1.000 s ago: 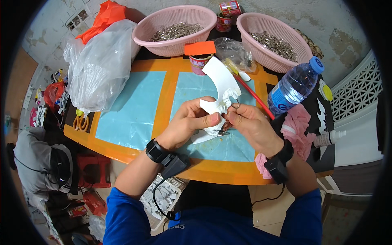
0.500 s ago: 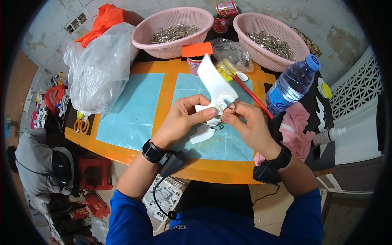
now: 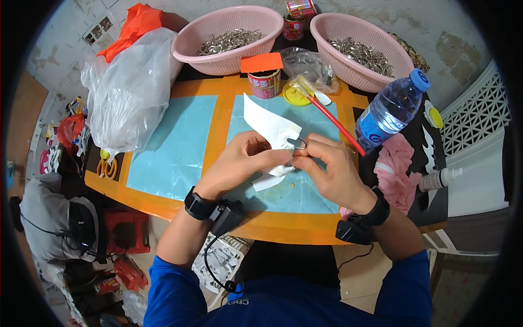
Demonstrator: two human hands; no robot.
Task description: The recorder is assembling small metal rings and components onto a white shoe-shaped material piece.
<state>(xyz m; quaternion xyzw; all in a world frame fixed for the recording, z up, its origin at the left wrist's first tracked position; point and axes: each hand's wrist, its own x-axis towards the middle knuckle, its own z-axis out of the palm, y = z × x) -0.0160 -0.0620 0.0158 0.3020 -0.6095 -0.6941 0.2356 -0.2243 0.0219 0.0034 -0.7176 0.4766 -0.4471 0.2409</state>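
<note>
Over the blue sheet (image 3: 327, 196) both hands work close together on a white flexible strip (image 3: 268, 124) with a pointed upper end and a gathered, wrinkled middle. My left hand (image 3: 239, 163) has its thumb pressed on the strip against the fingers. At the strip's right side, my right hand (image 3: 329, 169) pinches a small dark metal hook or ring (image 3: 299, 143). Whether the metal piece passes through the strip cannot be made out, since the fingers cover that part. A lower white tail (image 3: 267, 182) shows beneath the hands.
Two pink baskets (image 3: 188, 54) (image 3: 400, 82) hold many small metal pieces. Nearby are a red-handled brush (image 3: 340, 126), an open tub (image 3: 265, 84), a yellow lid (image 3: 296, 97), a water bottle (image 3: 389, 111), a pink cloth (image 3: 396, 169), a plastic bag (image 3: 133, 92) and scissors (image 3: 107, 169).
The white strip's pointed end has swung down and to the left, uncovering the tub behind it. Both hands stay close together, with the metal piece still at the right fingertips.
</note>
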